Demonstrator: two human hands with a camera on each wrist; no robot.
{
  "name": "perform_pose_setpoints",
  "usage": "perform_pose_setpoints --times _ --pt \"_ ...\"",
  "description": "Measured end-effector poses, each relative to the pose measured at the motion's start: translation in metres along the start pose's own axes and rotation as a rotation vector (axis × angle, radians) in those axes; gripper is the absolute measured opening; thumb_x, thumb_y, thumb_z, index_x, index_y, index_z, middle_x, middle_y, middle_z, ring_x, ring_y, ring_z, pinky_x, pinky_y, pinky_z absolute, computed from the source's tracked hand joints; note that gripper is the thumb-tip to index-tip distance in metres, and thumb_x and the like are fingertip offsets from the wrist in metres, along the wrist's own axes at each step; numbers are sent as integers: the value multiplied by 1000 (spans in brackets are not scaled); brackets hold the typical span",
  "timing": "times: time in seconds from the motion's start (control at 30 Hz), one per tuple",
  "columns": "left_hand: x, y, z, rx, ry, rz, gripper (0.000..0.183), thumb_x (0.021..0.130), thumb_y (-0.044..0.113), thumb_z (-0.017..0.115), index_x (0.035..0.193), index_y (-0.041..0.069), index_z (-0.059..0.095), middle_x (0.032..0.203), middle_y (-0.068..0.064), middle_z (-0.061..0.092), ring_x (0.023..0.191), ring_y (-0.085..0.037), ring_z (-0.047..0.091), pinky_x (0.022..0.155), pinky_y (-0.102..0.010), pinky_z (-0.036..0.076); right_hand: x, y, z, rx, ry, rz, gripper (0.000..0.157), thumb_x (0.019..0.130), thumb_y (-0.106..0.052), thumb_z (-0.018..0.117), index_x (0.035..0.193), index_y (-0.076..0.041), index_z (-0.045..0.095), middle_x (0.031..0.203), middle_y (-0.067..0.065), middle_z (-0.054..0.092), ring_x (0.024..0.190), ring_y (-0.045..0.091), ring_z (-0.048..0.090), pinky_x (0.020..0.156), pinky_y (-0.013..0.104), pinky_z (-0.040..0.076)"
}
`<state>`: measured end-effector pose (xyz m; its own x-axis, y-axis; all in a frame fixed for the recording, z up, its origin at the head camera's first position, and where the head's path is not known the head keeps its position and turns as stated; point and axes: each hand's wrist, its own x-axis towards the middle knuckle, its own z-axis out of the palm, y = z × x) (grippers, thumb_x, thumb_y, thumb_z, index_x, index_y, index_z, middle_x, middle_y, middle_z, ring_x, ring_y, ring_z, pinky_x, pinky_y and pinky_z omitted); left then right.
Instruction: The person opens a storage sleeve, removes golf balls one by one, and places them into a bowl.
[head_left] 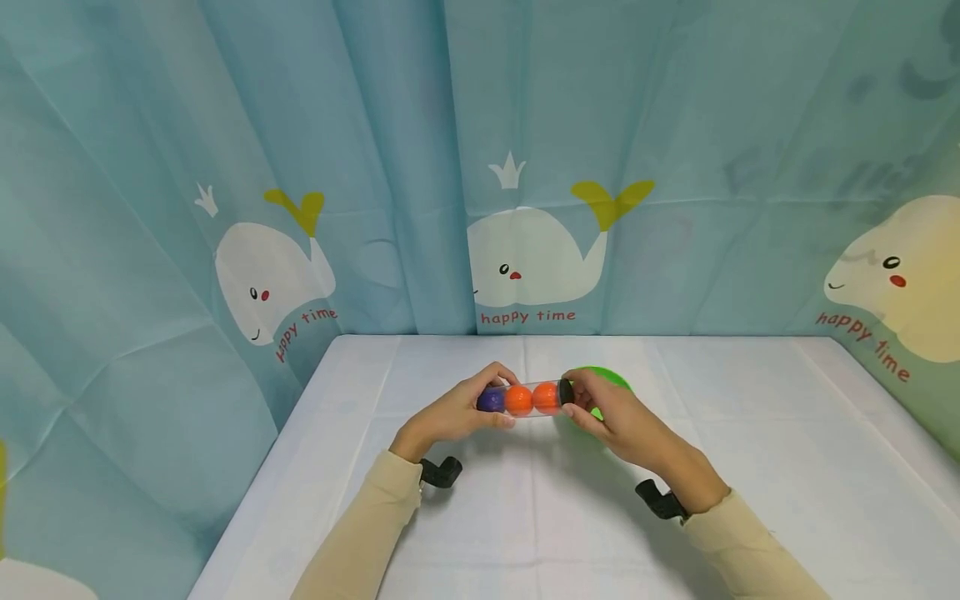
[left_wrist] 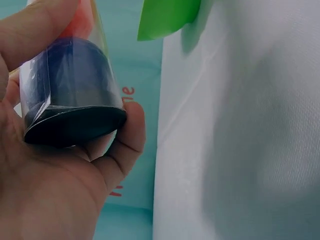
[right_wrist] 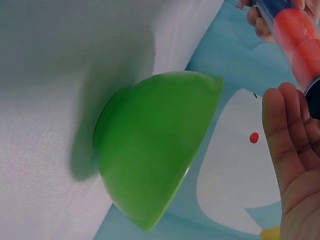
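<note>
Nearest the head camera, two beige sleeves (head_left: pixel 367 525) reach in from the lower edge, a black wrist mount (head_left: pixel 442 472) showing beside each cuff. Beyond them, the left hand (head_left: pixel 446 410) grips the left end of a clear cylindrical tube (head_left: pixel 532 401), its thumb along the near side and its fingers behind. The right hand (head_left: pixel 626 423) pinches the other end, thumb and fingertips at the black cap (head_left: pixel 566 392). The tube lies roughly level between the hands, raised above the table (head_left: pixel 750 417). Inside, one purple-blue ball (head_left: pixel 491 400) sits at the left end, with two orange balls (head_left: pixel 518 400) in a row to its right. Just behind the right hand, partly hidden by it, a green bowl (right_wrist: pixel 155 140) stands upright on the white tabletop. Farthest off hangs a blue curtain (head_left: pixel 397 83) printed with white whales (head_left: pixel 540 254) and red "happy time" lettering (head_left: pixel 528 317).
</note>
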<state>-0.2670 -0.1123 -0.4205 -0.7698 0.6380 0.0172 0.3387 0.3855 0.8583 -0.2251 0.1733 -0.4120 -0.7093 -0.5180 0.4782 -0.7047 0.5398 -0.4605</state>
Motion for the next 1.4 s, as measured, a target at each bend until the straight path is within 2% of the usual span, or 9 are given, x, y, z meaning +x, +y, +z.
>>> perform_pose_setpoints --times 0.13,0.37,0.77,0.87,0.97,1.07,1.13,1.27,1.4 --pt "-1 1 -3 7 -9 -23 43 96 21 73 130 30 48 118 -7 59 102 -23 60 94 -40 49 0 -1 3 2 -7 7 31 99 -15 69 125 -6 56 94 -9 61 83 1 59 76 30 56" --pt "-3 1 -7 18 -31 -13 42 95 17 73 128 29 49 117 -7 60 100 -23 61 93 -40 48 1 -5 4 -9 -41 46 33 98 -17 70 126 -8 56 98 -9 62 84 0 60 77 27 56" --pt "-4 0 -9 23 -42 -32 42 95 19 74 126 33 50 118 -5 61 101 -24 61 92 -41 48 0 -5 4 -36 -31 8 38 94 -14 75 128 -8 57 105 -7 65 88 3 63 80 27 57" --pt "-5 -3 -12 21 -39 -33 41 95 20 74 127 30 50 117 -6 60 101 -24 60 90 -40 48 0 -3 0 -63 -2 -25 41 93 -14 76 127 -6 56 105 -5 64 90 7 64 81 29 57" --pt "-8 -5 -17 18 -6 -42 39 95 20 73 127 27 51 116 -7 59 101 -24 58 89 -39 48 -1 0 -6 -53 75 -48 42 90 -8 77 126 -4 54 103 -3 64 91 10 66 82 30 58" --pt "-11 -6 -21 9 44 -51 41 95 19 74 128 27 50 118 -8 58 103 -25 57 90 -38 48 -1 2 -10 30 135 -25 41 87 -1 75 122 -4 53 100 -2 66 89 11 67 81 30 59" --pt "-11 -6 -23 13 70 -45 42 95 20 74 129 26 50 119 -8 58 104 -24 57 91 -38 49 -1 1 -10 103 136 13 40 86 1 75 119 -5 53 101 -1 68 89 11 68 82 30 59" --pt "-10 -7 -24 28 113 -21 43 95 20 75 130 24 50 118 -10 59 103 -25 57 91 -38 49 1 -3 -2 239 86 91 40 85 4 75 116 -5 51 104 3 68 92 14 68 84 33 60" --pt "-8 -7 -22 27 160 -2 45 94 19 76 131 23 51 115 -9 61 101 -24 56 90 -38 48 1 -8 10 302 23 152 41 85 5 75 117 -4 52 106 6 68 95 16 69 84 32 60"
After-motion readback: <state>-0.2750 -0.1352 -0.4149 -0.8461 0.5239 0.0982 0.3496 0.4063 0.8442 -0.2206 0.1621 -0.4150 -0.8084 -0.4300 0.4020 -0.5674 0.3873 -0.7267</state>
